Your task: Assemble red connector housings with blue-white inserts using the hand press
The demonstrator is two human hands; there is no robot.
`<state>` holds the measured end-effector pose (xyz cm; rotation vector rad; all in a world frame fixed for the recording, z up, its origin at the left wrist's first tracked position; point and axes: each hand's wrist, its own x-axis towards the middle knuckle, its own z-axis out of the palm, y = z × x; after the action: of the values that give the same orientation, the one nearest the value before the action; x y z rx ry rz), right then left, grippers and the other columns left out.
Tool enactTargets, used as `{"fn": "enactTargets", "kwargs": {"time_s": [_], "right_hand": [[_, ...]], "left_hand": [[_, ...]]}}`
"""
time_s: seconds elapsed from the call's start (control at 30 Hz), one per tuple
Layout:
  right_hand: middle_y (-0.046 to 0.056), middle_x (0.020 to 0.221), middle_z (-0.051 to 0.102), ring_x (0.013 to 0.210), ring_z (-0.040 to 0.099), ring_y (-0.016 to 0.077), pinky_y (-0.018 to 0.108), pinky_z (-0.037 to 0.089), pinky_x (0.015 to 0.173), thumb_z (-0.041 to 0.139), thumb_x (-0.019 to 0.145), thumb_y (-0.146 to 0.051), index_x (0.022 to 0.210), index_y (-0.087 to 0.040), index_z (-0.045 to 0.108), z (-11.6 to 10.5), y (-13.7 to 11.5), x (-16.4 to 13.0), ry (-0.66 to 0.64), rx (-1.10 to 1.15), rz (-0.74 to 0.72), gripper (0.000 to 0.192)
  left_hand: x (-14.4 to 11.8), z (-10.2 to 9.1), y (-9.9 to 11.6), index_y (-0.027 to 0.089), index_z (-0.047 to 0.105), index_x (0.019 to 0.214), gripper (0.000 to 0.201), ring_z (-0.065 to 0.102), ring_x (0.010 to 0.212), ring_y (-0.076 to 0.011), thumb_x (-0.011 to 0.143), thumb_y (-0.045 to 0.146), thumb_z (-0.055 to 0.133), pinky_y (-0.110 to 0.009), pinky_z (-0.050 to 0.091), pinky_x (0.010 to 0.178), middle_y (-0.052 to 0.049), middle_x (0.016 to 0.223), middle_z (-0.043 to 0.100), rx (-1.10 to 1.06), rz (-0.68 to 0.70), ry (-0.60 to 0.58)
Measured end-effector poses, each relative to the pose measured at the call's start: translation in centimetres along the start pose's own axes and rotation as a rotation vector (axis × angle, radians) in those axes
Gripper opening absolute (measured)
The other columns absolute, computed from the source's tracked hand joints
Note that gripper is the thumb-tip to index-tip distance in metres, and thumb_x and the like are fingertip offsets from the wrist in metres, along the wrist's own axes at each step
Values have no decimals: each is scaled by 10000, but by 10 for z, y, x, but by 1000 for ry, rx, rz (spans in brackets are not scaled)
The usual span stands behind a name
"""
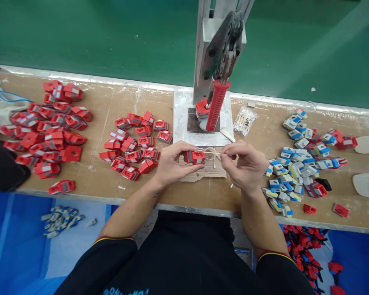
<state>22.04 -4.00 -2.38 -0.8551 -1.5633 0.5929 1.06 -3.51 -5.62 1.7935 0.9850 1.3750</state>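
Note:
My left hand (174, 162) grips a red and grey toy vehicle piece (194, 156) between thumb and fingers, above the front of the bench. My right hand (245, 164) pinches a thin cotton swab (214, 153), pointed left so that its far end meets the piece's right side. Whether the tip sits inside the piece is too small to tell. Below the swab, a small clear round dish (209, 155) and another swab (215, 163) lie on a torn cardboard sheet (199, 175).
A lever press with a red handle (217, 106) stands ahead on a metal plate (181, 112), a red piece (202, 108) under it. Red pieces (143, 131) spread leftward; white-blue pieces (295, 170) lie right. Bagged swabs (245, 121) sit beside the press. Blue bins (15, 246) stand below.

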Motion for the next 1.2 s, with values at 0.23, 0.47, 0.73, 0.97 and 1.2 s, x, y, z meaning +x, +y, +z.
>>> {"fn": "enactTargets", "kwargs": {"time_s": [0.23,0.47,0.73,0.97,1.2], "right_hand": [[-17,757,750,625,647,143,280,453,551,701,865,-107,830,-247,676,-20,6,7,-138,-183,19,146],[25,750,722,705,659,176,300,486,634,627,901,-155,800,-233,684,-13,21,5,-481,-462,10,139],[1,767,774,653,686,159,284,490,541,751,873,-192,824,-255,691,-9,0,5,-34,61,117,100],[1,787,789,582,636,129,264,489,514,749,853,-141,814,-245,702,6,1,2,-87,138,155,120],[-8,775,786,578,629,121,257,483,512,743,844,-137,791,-243,705,5,2,2,-114,116,177,125]], "left_hand": [[0,-1,-3,189,768,1012,359,754,823,-174,774,403,932,-295,608,740,-61,925,799,7,6,30],[1,-4,-7,203,759,1045,352,782,928,-202,787,373,927,-339,639,835,-77,1012,811,10,29,36],[2,-2,-4,220,762,1052,301,786,968,-206,808,314,913,-348,644,870,-66,1027,816,40,79,27],[2,-2,-2,215,758,1038,255,791,952,-209,851,344,875,-357,650,844,-76,1012,819,85,84,2],[2,-2,-1,219,764,1027,249,784,947,-202,854,361,872,-348,646,839,-71,1008,820,100,74,3]]}}
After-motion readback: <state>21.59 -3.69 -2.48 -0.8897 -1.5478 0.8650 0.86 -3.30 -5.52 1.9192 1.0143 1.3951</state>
